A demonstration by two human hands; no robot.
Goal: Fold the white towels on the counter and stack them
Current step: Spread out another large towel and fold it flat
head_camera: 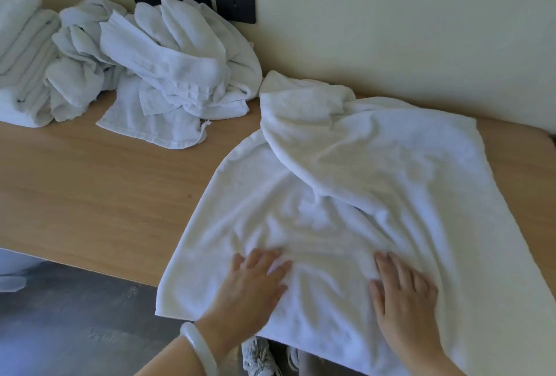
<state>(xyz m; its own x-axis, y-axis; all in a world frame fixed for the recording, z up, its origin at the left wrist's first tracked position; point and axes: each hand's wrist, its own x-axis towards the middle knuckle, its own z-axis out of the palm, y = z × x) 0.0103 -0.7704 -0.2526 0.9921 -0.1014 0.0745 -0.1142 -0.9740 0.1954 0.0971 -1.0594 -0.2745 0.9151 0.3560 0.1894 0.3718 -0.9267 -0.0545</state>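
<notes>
Towel (346, 195), one spread out, lies under my two hands.
Left hand (255, 279) and right hand (403, 294) press flat, fingers straight.

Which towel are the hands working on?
The large towel spread at the right, pressed by the left hand and right hand; the crumpled heap and folded stack sit far left, untouched.

Left hand (255, 282), right hand (404, 296), towel (376, 171) (seemingly doubled)
</notes>
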